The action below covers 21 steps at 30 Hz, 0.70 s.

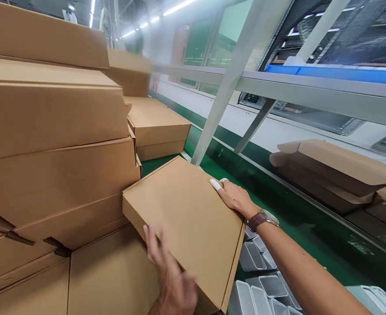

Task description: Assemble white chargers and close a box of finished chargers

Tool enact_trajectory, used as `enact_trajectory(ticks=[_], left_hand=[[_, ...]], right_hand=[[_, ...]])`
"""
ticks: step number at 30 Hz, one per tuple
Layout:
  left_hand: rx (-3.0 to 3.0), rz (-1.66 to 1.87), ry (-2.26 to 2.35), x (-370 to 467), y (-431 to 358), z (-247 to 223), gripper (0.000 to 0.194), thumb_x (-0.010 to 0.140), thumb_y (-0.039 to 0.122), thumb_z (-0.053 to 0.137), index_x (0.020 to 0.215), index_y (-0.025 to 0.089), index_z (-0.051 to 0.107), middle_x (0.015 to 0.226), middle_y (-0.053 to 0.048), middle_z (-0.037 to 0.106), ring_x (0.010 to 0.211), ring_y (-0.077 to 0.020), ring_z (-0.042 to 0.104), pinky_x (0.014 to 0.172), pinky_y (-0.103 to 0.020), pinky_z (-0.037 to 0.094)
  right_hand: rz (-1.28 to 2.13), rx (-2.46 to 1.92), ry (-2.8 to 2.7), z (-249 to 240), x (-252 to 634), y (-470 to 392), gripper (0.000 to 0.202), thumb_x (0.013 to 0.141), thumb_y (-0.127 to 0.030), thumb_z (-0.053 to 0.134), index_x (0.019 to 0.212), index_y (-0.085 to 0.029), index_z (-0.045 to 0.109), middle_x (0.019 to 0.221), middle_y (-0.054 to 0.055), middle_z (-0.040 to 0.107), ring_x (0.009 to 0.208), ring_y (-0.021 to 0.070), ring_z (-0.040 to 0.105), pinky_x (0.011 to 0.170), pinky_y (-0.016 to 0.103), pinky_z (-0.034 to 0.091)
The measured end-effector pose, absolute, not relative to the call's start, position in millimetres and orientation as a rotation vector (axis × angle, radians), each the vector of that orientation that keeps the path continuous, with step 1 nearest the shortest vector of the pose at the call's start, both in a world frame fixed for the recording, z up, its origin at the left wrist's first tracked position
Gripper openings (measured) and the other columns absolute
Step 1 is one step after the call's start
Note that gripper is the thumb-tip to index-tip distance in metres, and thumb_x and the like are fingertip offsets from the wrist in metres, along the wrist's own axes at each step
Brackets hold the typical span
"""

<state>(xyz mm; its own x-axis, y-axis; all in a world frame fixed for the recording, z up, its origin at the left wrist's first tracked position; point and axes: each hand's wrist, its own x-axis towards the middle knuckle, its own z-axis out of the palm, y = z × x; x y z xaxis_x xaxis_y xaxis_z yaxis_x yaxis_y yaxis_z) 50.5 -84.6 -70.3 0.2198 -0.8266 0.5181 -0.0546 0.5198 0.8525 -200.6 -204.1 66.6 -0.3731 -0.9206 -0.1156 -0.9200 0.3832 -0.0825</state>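
A flat brown cardboard box is held tilted in front of me. My left hand grips its near lower edge from below, blurred by motion. My right hand rests on its far right edge, with white finger cots on two fingertips and a watch on the wrist. The box's left corner is close to a tall stack of similar closed boxes on my left.
A green conveyor belt runs along the right, with more boxes farther up it. An open box lies beyond the belt. Grey metal frame bars cross overhead. Grey plastic trays sit below the held box.
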Motion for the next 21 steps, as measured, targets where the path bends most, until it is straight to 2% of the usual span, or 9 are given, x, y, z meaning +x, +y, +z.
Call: enact_trajectory(ticks=[3,6,9,11,14,17,19,21], left_hand=[[0.969,-0.621,-1.324,35.2,-90.3,-60.8,0.070,0.108,0.062,0.040,0.170,0.033,0.031,0.180,-0.009,0.024,0.169,-0.0406,-0.004,0.134,-0.066,0.006],[1.057,-0.643,-1.384,50.1,-92.7,-55.1,0.069,0.109,0.059,0.040,0.171,0.031,0.027,0.179,-0.011,0.025,0.169,-0.0392,0.006,0.134,-0.064,0.013],[1.177,-0.781,-1.351,78.4,-101.2,-55.2,0.066,0.112,0.056,0.039,0.171,0.032,0.021,0.182,-0.008,0.014,0.168,-0.0331,0.016,0.135,-0.056,0.023],[1.290,-0.949,-1.234,92.2,-112.0,-58.2,0.069,0.112,0.056,0.038,0.172,0.030,0.017,0.184,-0.008,0.009,0.169,-0.0306,0.015,0.135,-0.052,0.025],[1.368,-1.108,-1.085,95.1,-128.3,-63.7,0.074,0.111,0.060,0.035,0.173,0.024,0.015,0.184,-0.009,0.007,0.169,-0.0294,0.010,0.136,-0.050,0.023],[1.363,-1.038,-1.021,83.5,-132.9,-69.1,0.071,0.112,0.055,0.027,0.174,0.023,0.011,0.184,-0.008,0.006,0.170,-0.0262,0.007,0.137,-0.046,0.017],[1.372,-0.969,-0.983,78.6,-127.9,-76.8,0.070,0.113,0.051,0.023,0.174,0.021,0.009,0.184,-0.007,0.005,0.170,-0.0253,0.008,0.137,-0.044,0.018],[1.379,-0.917,-0.969,82.6,-120.4,-90.0,0.072,0.111,0.050,0.029,0.174,0.020,0.009,0.184,-0.006,0.004,0.170,-0.0266,0.010,0.137,-0.041,0.022]], right_hand=[[0.004,-1.694,2.459,65.9,-204.5,-206.7,0.058,0.111,-0.063,0.025,0.111,-0.019,0.063,0.100,0.012,0.073,0.091,0.0272,0.069,0.081,0.041,0.050],[0.034,-1.682,2.431,64.9,-210.9,-214.0,0.050,0.109,-0.054,0.025,0.109,-0.020,0.062,0.102,0.017,0.074,0.093,0.0342,0.071,0.076,0.041,0.046],[0.061,-1.654,2.423,65.3,-214.7,-222.2,0.045,0.107,-0.051,0.027,0.109,-0.020,0.060,0.105,0.018,0.075,0.093,0.0368,0.071,0.073,0.041,0.045],[0.070,-1.645,2.427,67.0,-214.1,-223.4,0.043,0.106,-0.050,0.027,0.108,-0.020,0.059,0.106,0.019,0.075,0.093,0.0380,0.071,0.072,0.041,0.044],[0.056,-1.668,2.411,69.1,-210.0,-214.9,0.040,0.106,-0.050,0.029,0.100,-0.021,0.056,0.100,0.019,0.074,0.088,0.0361,0.070,0.071,0.040,0.043],[0.012,-1.695,2.380,67.7,-205.7,-201.3,0.040,0.107,-0.049,0.026,0.089,-0.023,0.052,0.090,0.015,0.071,0.078,0.0307,0.067,0.068,0.038,0.042],[-0.030,-1.715,2.364,66.0,-202.4,-195.9,0.041,0.107,-0.050,0.026,0.087,-0.024,0.050,0.089,0.015,0.071,0.076,0.0293,0.064,0.068,0.038,0.041],[-0.070,-1.755,2.329,65.4,-197.7,-195.0,0.039,0.106,-0.050,0.028,0.086,-0.024,0.049,0.090,0.014,0.070,0.077,0.0288,0.063,0.070,0.038,0.041]])
